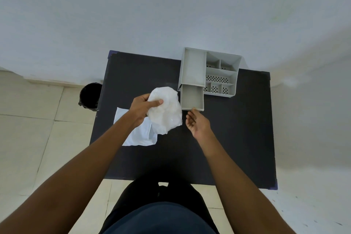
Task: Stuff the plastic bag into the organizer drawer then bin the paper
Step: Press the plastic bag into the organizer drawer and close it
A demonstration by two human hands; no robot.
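Note:
My left hand (142, 108) grips a crumpled white plastic bag (167, 112), held above the black table just left of the organizer drawer. The grey organizer (193, 66) stands at the table's far side with its drawer (192, 98) pulled out toward me and nothing in it. My right hand (197, 124) hovers just in front of the drawer's front edge, palm turned up, fingers apart, holding nothing. A white sheet of paper (137, 135) lies flat on the table under and behind my left wrist, partly hidden by the bag.
A black bin (90, 96) stands on the tiled floor past the table's left edge. The black table (237, 129) stands against a pale wall. The organizer's right half holds several small perforated compartments (218, 80). My legs are at the table's near edge.

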